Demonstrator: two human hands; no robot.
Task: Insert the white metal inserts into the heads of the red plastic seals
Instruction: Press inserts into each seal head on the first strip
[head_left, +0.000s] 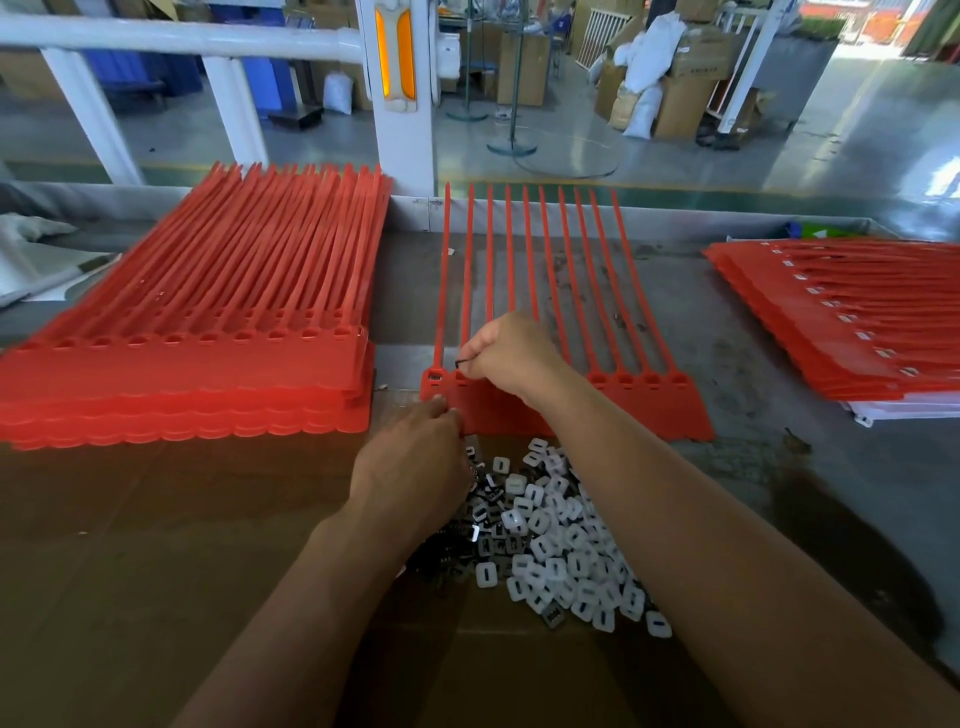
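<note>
A joined strip of red plastic seals (649, 405) lies flat in the middle of the table, tails pointing away from me. My right hand (511, 356) pinches a small insert over the second head from the left. The leftmost head (434, 378) holds an insert. My left hand (415, 467) rests on the strip's near left edge, fingers curled against it; whether it holds anything is hidden. A loose pile of white inserts (561, 540) lies on cardboard just in front of the strip, between my forearms.
A thick stack of red seal strips (197, 332) sits at the left. Another stack with inserts showing in the heads (841, 317) lies at the right. Brown cardboard (156, 545) covers the near table. A white rail frame (405, 104) stands behind the table.
</note>
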